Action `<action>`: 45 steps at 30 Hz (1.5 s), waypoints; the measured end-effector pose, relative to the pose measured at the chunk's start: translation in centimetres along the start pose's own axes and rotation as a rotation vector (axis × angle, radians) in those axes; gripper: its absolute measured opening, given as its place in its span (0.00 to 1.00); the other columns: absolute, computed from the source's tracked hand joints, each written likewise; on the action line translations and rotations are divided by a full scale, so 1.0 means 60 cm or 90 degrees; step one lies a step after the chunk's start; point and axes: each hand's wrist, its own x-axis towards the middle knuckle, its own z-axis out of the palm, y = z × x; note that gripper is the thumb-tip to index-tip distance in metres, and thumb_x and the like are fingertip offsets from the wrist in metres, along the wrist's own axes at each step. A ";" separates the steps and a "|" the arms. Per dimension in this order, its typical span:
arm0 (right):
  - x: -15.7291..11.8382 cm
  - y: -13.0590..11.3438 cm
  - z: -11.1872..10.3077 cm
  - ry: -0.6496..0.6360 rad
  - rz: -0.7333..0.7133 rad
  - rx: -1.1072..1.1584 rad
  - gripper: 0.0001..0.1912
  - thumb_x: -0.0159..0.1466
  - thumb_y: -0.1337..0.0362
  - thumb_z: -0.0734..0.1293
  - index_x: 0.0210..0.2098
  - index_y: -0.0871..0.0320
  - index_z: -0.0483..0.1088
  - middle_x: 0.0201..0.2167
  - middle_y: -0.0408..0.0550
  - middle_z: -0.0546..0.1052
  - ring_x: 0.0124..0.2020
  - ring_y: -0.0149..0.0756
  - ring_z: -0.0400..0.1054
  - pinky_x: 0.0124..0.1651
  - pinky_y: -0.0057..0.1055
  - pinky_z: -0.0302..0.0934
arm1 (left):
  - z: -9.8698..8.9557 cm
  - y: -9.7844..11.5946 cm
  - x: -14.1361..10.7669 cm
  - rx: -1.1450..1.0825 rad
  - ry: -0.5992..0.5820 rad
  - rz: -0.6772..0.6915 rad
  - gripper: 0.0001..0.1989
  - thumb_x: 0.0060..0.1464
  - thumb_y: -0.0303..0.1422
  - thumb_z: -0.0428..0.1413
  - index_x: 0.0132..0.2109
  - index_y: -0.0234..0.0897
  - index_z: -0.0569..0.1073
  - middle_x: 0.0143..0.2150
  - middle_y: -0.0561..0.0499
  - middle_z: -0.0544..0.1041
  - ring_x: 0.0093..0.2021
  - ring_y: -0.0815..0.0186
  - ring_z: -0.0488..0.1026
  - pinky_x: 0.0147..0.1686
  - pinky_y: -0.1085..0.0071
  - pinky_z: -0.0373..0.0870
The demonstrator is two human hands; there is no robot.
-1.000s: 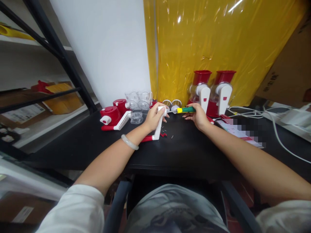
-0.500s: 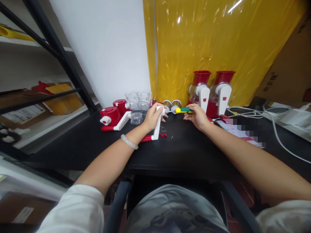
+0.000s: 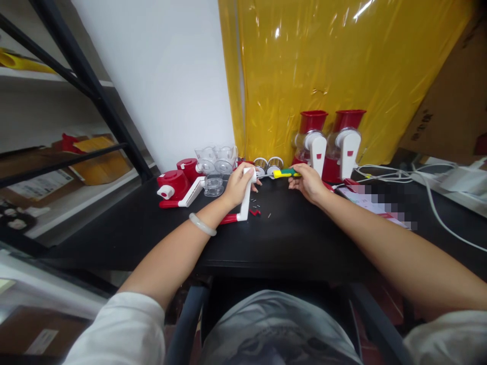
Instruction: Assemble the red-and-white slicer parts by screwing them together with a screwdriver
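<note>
My left hand (image 3: 239, 186) is wrapped round the upper end of a white crank handle (image 3: 245, 204), whose red grip (image 3: 230, 219) points left near the table. My right hand (image 3: 307, 183) holds a green and yellow screwdriver (image 3: 286, 173) level, its shaft pointing left with the end at the white crank's top. Whether the tip sits in a screw cannot be made out. Below the hands, a small red part (image 3: 254, 212) and several small screws lie on the black table (image 3: 289, 238). Two metal grater drums (image 3: 274, 165) stand behind the screwdriver.
Red bases (image 3: 173, 185), another white crank (image 3: 193, 190) and clear plastic parts (image 3: 213, 185) are at the left. Two assembled red and white graters (image 3: 317, 147) stand at the back right. White cables (image 3: 384, 173) and a partly blurred phone or sheet (image 3: 375, 205) lie at the right.
The view has shifted slightly. Both hands keep their grips, and the screwdriver remains against the crank's top, with only a slight change in the right hand's pose.
</note>
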 end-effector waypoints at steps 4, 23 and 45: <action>0.003 0.004 -0.004 -0.006 -0.010 -0.002 0.10 0.62 0.56 0.64 0.34 0.55 0.61 0.16 0.38 0.69 0.15 0.27 0.64 0.20 0.24 0.59 | 0.001 0.001 0.000 -0.007 0.001 -0.005 0.19 0.57 0.48 0.53 0.42 0.35 0.66 0.27 0.52 0.74 0.26 0.69 0.74 0.23 0.74 0.72; 0.004 0.003 -0.011 0.121 -0.092 -0.300 0.26 0.62 0.40 0.60 0.20 0.54 0.60 0.08 0.38 0.60 0.09 0.28 0.55 0.13 0.27 0.50 | 0.001 -0.002 -0.002 0.007 -0.020 0.042 0.17 0.59 0.46 0.52 0.43 0.35 0.67 0.30 0.52 0.73 0.29 0.68 0.75 0.24 0.74 0.73; -0.003 -0.004 0.003 0.103 -0.098 -0.076 0.06 0.61 0.60 0.57 0.35 0.53 0.63 0.19 0.40 0.70 0.17 0.32 0.66 0.21 0.28 0.59 | 0.007 0.008 -0.004 0.031 -0.021 0.031 0.18 0.58 0.47 0.53 0.42 0.35 0.67 0.30 0.51 0.75 0.24 0.71 0.72 0.23 0.74 0.72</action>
